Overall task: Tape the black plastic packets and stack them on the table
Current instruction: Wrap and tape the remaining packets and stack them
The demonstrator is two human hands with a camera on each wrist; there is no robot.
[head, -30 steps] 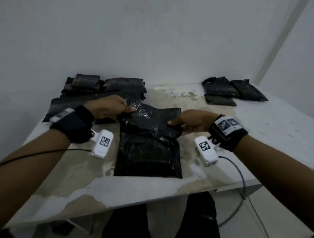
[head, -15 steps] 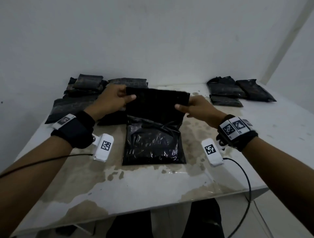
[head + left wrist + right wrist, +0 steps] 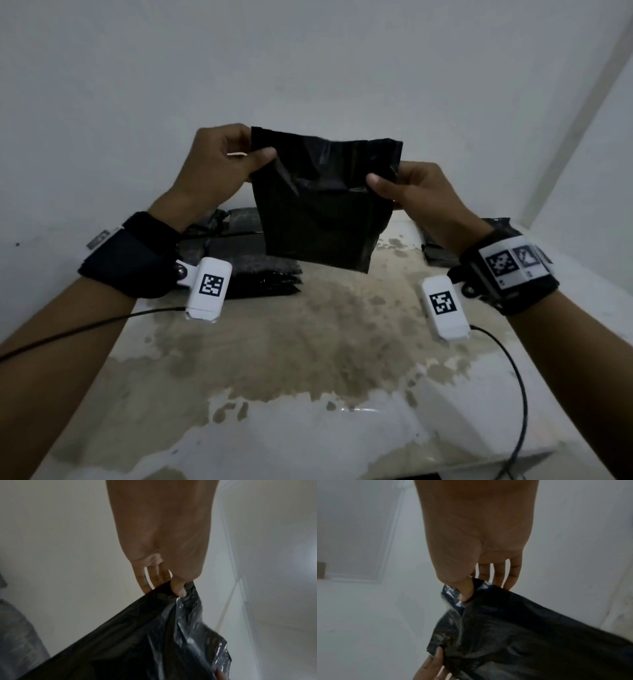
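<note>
The black plastic packet (image 3: 325,202) hung in the air above the stained white counter (image 3: 308,359), clear of its surface. The left hand (image 3: 219,168) pinched its upper left corner between thumb and fingers (image 3: 178,589); the right hand (image 3: 421,195) pinched its right edge the same way. Behind, further black packets (image 3: 263,277) lay piled on the counter at the left, with another pile (image 3: 435,253) at the right, partly hidden by the right wrist.

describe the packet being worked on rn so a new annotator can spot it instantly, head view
Start at the worn white table: dark packets lie in piles at its far left and far right. Above its middle, in front of the wall, the left hand and right hand pinch the top corners of one black plastic packet. It alone hangs upright in the air; the others lie flat.
</note>
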